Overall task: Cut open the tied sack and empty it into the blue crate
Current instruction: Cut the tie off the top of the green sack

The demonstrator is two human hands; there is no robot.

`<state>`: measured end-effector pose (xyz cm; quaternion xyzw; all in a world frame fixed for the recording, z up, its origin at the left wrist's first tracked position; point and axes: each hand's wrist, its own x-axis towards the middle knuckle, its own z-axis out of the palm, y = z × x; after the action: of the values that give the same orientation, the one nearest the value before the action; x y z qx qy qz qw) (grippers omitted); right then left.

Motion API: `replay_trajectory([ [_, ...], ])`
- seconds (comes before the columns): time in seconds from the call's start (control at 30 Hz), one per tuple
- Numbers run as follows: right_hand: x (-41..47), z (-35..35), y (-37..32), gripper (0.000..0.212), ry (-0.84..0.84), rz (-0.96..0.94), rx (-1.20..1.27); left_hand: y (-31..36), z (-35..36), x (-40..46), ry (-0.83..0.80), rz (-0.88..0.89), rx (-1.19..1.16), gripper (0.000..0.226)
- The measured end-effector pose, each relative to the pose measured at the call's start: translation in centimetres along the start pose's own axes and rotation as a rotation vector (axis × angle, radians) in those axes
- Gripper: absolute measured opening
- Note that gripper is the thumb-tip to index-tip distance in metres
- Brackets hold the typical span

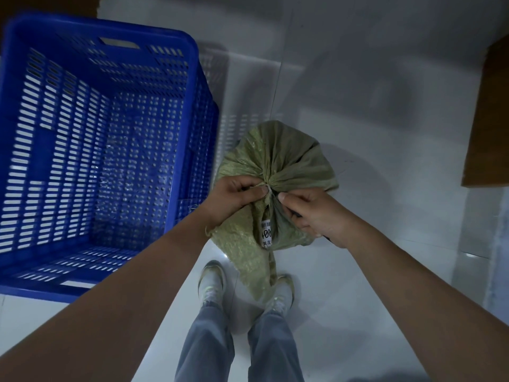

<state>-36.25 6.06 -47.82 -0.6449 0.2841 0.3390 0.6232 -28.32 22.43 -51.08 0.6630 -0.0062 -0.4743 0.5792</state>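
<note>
A green woven sack (pixel 286 158) stands on the pale floor in front of my feet, its neck bunched and bound by a thin tie (pixel 268 188). A white printed label (pixel 266 234) hangs on the loose flap below the knot. My left hand (pixel 234 195) pinches the gathered neck at the tie from the left. My right hand (pixel 314 216) grips the neck from the right and holds a dark object, mostly hidden in the palm. The blue slotted crate (pixel 192 59) sits to the left of the sack, with nothing visible inside it.
A brown cardboard box (pixel 487 119) stands at the right edge. My two shoes (pixel 212 282) are on the tiled floor just below the sack's flap. A darker brown surface shows at the top left corner.
</note>
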Motion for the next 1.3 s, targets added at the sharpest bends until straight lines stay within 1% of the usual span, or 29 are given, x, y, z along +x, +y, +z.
replay_trajectory([
  [0.17, 0.6, -0.3, -0.2, 0.041, 0.017, -0.095, -0.042, 0.4, -0.5, 0.2, -0.023, -0.021, 0.003, 0.016],
  [0.27, 0.9, -0.5, 0.0, 0.042, 0.05, -0.164, -0.162, 0.7, -1.0, 0.4, -0.042, -0.03, 0.053, 0.014],
  [0.33, 0.9, -0.6, 0.2, 0.043, 0.051, -0.177, -0.182, 0.8, -1.1, 0.5, -0.055, -0.032, 0.08, 0.015],
  [0.53, 0.5, -0.5, -0.5, 0.039, -0.009, -0.107, -0.035, 0.6, -0.8, 0.4, -0.007, 0.04, 0.071, 0.017],
  [0.6, 0.2, -0.4, -0.4, 0.039, -0.014, -0.086, -0.015, 0.4, -0.4, 0.3, 0.021, 0.061, 0.065, 0.021],
  [0.73, -0.4, -0.4, -0.2, 0.038, 0.009, -0.06, 0.033, 0.0, 0.3, 0.3, 0.059, 0.107, 0.094, 0.022],
  [0.9, -0.8, 0.2, -0.2, 0.04, 0.061, -0.084, 0.063, -0.1, 0.6, 0.3, 0.13, 0.157, 0.175, 0.02],
  [1.0, -1.0, 0.6, -0.1, 0.04, 0.087, -0.083, 0.109, 0.0, 1.2, 0.0, 0.168, 0.173, 0.159, 0.017],
  [1.13, -1.9, 0.9, -0.4, 0.04, 0.119, -0.07, 0.15, 0.1, 2.1, -0.2, 0.203, 0.194, 0.209, 0.026],
  [1.2, -2.9, 1.6, -2.0, 0.041, 0.068, -0.144, 0.177, -0.3, 2.0, 0.0, 0.257, 0.156, 0.285, 0.028],
  [1.23, -3.1, 2.2, -3.2, 0.041, 0.024, -0.212, 0.2, -0.7, 1.6, 0.0, 0.296, 0.109, 0.312, 0.023],
  [1.27, -2.9, 2.8, -4.5, 0.041, -0.013, -0.27, 0.209, -1.2, 1.3, -0.2, 0.334, 0.072, 0.285, 0.014],
  [1.3, -2.6, 3.0, -5.5, 0.041, -0.014, -0.301, 0.216, -1.7, 1.3, -0.7, 0.357, 0.057, 0.255, 0.018],
])
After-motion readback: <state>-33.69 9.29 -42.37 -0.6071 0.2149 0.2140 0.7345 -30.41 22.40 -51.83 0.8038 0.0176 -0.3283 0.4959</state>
